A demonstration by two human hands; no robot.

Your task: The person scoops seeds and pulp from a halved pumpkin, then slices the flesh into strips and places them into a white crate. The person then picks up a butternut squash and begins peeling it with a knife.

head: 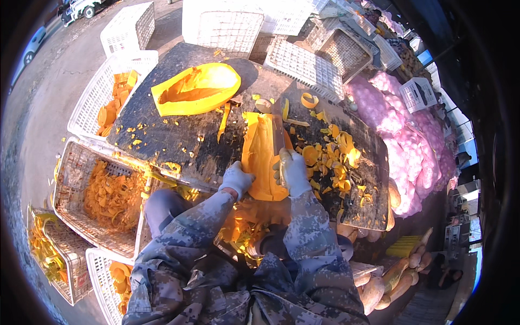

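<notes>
Before me lies a long hollowed piece of orange squash [261, 158], its cut side facing up on a dark wooden board [178, 142]. My left hand [237, 178], in a white glove, grips its left edge near the close end. My gloved right hand [294, 172] holds a broad-bladed knife [278, 128] by the handle. The blade runs lengthwise along the squash's right edge, with a thin orange strip beside it. Farther off on the board rests another scooped-out squash half [197, 89], peeled and bright yellow-orange.
Peel scraps [333, 158] litter the board's right side. At left, a white crate [83, 105] holds orange chunks and a dirty crate [67, 170] holds shreds. Stacked crates [231, 30] stand behind. Pink mesh sacks [406, 150] and whole squashes [373, 290] lie at right.
</notes>
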